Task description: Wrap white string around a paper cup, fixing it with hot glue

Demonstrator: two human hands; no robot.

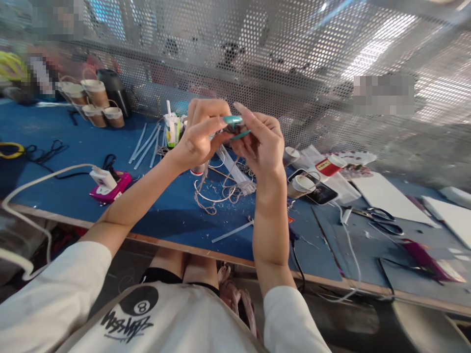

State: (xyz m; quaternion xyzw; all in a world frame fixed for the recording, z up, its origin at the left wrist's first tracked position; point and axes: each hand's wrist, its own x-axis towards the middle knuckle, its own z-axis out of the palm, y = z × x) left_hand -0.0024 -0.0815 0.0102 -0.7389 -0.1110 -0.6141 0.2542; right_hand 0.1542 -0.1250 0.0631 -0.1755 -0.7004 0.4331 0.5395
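Note:
My left hand (204, 128) and my right hand (262, 139) are raised together above the table, fingertips meeting. Both are closed in a pinch, with long teal nails showing between them. A grey-brown twine (206, 182) runs down from the fingers in loose loops onto the table. Whatever small piece sits right between the fingertips is mostly hidden. Below the hands lie a clear plastic strip (235, 171) and a thin white ring (198, 192), among scattered scraps. A glue stick (232, 232) rests nearer the table's front edge.
Several glue sticks (145, 147) lie left of the hands, near a magenta device with a white plug (105, 179). Small paper-cup buckets (94, 93) stand at the back left. To the right are a phone (324, 193), another small bucket (301, 185) and scissors (384, 220). A perforated metal screen (294, 63) rises behind.

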